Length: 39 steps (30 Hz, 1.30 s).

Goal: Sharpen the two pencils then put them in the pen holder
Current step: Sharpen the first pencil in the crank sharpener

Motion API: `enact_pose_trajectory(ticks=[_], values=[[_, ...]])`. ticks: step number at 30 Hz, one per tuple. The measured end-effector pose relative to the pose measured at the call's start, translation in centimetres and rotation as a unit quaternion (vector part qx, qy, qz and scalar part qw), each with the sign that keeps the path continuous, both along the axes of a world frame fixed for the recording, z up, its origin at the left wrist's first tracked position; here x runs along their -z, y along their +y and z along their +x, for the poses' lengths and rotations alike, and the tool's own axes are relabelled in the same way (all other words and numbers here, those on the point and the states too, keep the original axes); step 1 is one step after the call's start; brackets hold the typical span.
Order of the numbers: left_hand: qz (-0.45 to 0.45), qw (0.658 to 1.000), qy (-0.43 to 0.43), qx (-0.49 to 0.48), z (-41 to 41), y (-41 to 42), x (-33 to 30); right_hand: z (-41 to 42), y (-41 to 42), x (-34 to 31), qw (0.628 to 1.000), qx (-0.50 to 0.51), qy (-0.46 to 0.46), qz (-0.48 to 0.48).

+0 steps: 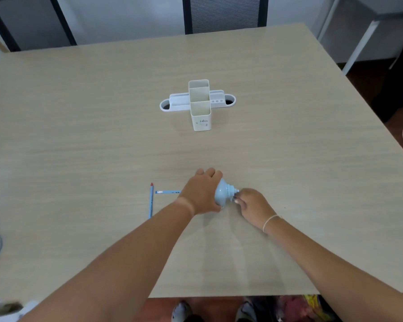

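My left hand [201, 194] grips a pale blue, shell-shaped pencil sharpener [223, 192] resting on the table. My right hand [251, 206] pinches the small crank at the sharpener's right end. One blue pencil [168, 192] lies level, its right part hidden behind my left hand, pointing toward the sharpener. A second blue pencil [151, 201] with a red tip lies upright in the view, just left of the first. The white pen holder [200, 104] stands at the table's centre, its tall compartments empty.
The light wood table [79, 135] spreads wide around the holder. A dark chair [223, 13] stands at the far edge. The near table edge lies just below my forearms, with shoes visible beneath. A cable hangs at the right.
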State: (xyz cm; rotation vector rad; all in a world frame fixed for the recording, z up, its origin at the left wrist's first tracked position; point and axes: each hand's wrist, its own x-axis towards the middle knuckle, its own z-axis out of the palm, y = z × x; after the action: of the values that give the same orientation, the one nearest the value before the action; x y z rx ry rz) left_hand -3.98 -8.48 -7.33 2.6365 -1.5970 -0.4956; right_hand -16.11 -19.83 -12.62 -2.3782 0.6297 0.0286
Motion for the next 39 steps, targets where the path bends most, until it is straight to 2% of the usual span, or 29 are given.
enact_pose_trajectory(ticks=[2, 6, 8, 15, 25, 35, 39], values=[[0.002, 1.000, -0.002, 0.001, -0.1, 0.1, -0.1, -1.6, 0.9, -0.3, 0.999, -0.014, -0.031, 0.008], [0.000, 1.000, -0.003, 0.001, 0.0, 0.0, -0.1, -3.3, 1.7, -2.9, 0.983, -0.014, -0.181, -0.008], [-0.005, 1.000, 0.013, -0.008, 0.1, 0.0, -0.1, -2.5, 0.9, -4.1, 0.979, -0.020, -0.202, -0.015], [-0.001, 1.000, 0.019, -0.014, -0.1, -0.2, -0.5, 1.5, -1.5, -4.9, 0.980, 0.023, -0.198, -0.015], [-0.005, 1.000, 0.012, -0.006, -0.3, 0.1, -0.6, 3.2, -2.3, -2.0, 0.998, 0.038, -0.044, -0.006], [-0.004, 1.000, 0.014, -0.011, -0.3, 0.0, -0.4, 1.7, -0.7, -0.7, 0.998, 0.011, -0.007, -0.054], [-0.004, 1.000, 0.016, -0.010, -0.3, 0.1, -0.5, -1.5, 1.3, 0.0, 0.997, -0.011, -0.064, -0.032]])
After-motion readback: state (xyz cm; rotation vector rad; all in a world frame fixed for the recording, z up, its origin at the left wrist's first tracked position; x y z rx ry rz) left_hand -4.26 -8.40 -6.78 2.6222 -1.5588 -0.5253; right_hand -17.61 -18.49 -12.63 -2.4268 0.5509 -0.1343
